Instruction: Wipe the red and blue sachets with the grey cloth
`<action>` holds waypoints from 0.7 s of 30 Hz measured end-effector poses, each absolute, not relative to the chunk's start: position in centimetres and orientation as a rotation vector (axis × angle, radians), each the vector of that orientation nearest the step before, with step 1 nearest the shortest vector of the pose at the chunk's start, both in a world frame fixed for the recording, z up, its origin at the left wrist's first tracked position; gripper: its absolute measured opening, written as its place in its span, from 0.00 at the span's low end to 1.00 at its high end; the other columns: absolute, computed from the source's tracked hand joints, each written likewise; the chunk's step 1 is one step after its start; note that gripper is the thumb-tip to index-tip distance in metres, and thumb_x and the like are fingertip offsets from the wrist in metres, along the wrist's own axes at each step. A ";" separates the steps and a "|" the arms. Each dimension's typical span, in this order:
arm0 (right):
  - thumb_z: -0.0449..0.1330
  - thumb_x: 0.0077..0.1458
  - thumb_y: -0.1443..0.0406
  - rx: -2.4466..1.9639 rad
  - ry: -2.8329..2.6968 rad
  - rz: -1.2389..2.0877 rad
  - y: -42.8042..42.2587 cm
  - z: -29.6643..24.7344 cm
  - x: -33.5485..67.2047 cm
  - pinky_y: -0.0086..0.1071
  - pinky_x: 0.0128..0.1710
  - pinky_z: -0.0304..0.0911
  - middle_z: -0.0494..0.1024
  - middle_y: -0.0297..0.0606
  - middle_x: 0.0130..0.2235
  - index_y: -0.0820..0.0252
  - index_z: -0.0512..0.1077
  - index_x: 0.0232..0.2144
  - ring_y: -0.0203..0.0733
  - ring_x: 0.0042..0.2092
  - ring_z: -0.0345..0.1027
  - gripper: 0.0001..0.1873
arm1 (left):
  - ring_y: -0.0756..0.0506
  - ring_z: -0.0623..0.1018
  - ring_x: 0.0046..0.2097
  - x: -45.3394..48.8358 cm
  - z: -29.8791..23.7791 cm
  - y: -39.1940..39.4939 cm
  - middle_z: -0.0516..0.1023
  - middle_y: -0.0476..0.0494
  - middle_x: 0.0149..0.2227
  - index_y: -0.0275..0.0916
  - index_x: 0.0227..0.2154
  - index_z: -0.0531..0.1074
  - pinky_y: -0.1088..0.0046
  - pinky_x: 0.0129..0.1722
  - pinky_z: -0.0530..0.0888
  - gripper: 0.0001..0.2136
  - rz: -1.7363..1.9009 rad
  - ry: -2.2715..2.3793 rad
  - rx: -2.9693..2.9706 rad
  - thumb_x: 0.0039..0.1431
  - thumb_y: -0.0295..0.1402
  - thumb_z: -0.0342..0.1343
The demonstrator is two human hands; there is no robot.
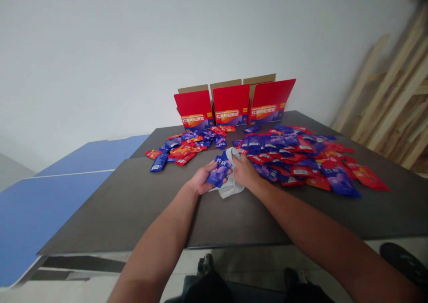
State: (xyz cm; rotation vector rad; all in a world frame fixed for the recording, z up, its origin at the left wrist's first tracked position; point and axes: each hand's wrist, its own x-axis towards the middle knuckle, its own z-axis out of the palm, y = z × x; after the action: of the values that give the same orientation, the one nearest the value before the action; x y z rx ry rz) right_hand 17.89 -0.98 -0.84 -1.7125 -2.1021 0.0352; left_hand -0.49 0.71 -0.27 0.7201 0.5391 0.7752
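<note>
In the middle of the dark table, my left hand (202, 178) is closed on a purple pouch (219, 171) with white lettering on its front. Close beside it, my right hand (244, 171) grips a pale grey cloth (231, 188), which lies against the pouch's right side and hangs down below it. A big heap of red and purple pouches (290, 149) spreads over the table just beyond and to the right of my right hand. To the far left of my hands lies a smaller pile of similar pouches (187, 145).
Three open red cartons (231, 104) stand in a row at the back of the dark table (150, 214), near the white wall. A blue table (67, 178) with a white line adjoins on the left. Wooden planks (394, 89) lean at the right.
</note>
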 end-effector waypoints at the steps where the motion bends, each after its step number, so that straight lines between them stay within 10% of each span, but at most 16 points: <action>1: 0.50 0.55 0.71 -1.724 -2.078 0.031 -1.0 -0.8 17.9 0.37 0.51 0.59 0.62 0.53 0.54 0.64 0.55 0.64 0.51 0.52 0.63 0.33 | 0.38 0.79 0.46 -0.6 -0.3 0.8 0.76 0.38 0.48 0.44 0.51 0.67 0.62 0.36 0.77 0.16 0.782 0.533 0.698 0.60 0.31 0.55; 11: 0.52 0.57 0.69 -1.137 -2.622 -0.024 -2.9 -0.4 16.0 0.44 0.53 0.54 0.64 0.44 0.52 0.43 0.67 0.57 0.50 0.53 0.57 0.26 | 0.40 0.79 0.41 -0.9 0.1 1.2 0.79 0.36 0.39 0.31 0.49 0.71 0.60 0.44 0.74 0.21 0.868 0.486 0.497 0.63 0.43 0.47; 21: 0.49 0.60 0.66 -1.440 -2.449 -0.080 -3.6 0.8 15.2 0.43 0.51 0.56 0.64 0.49 0.53 0.48 0.62 0.61 0.52 0.51 0.59 0.26 | 0.40 0.78 0.45 0.3 0.3 0.3 0.78 0.42 0.46 0.47 0.57 0.67 0.60 0.46 0.72 0.29 0.849 0.460 0.563 0.58 0.57 0.46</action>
State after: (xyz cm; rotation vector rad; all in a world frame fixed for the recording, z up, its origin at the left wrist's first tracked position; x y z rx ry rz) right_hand 15.23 -3.63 0.77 -1.4402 -2.4487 -0.0801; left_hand 0.32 0.26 0.27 0.5633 0.4599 0.8491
